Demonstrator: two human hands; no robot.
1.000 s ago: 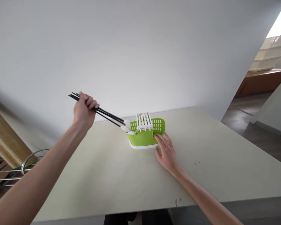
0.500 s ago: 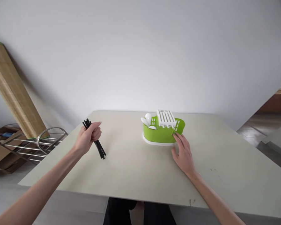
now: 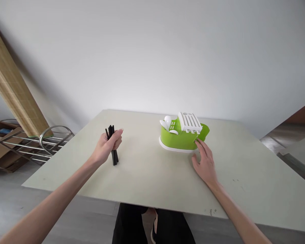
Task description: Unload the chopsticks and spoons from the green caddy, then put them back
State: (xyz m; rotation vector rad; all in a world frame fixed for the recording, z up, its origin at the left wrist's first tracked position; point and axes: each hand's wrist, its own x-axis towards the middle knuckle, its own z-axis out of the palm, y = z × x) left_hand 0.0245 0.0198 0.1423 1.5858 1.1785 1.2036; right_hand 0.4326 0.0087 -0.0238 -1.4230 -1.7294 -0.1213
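Swung black sticks (image 3: pixel 115 158) more upright, clenched in left hand (image 3: pixel 107 145)! Touching green caddy (image 3: pixel 178 139) just ahead with loosely spread right hand (image 3: pixel 205 164).

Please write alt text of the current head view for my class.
A person's left hand grips black sticks at a pale table, while the right hand touches a green basket with white spoons at one end and a white slotted rack on top.

Tilted bamboo mat (image 3: pixel 16 84), metal rack (image 3: pixel 41 139), grey floor (image 3: pixel 91 215).
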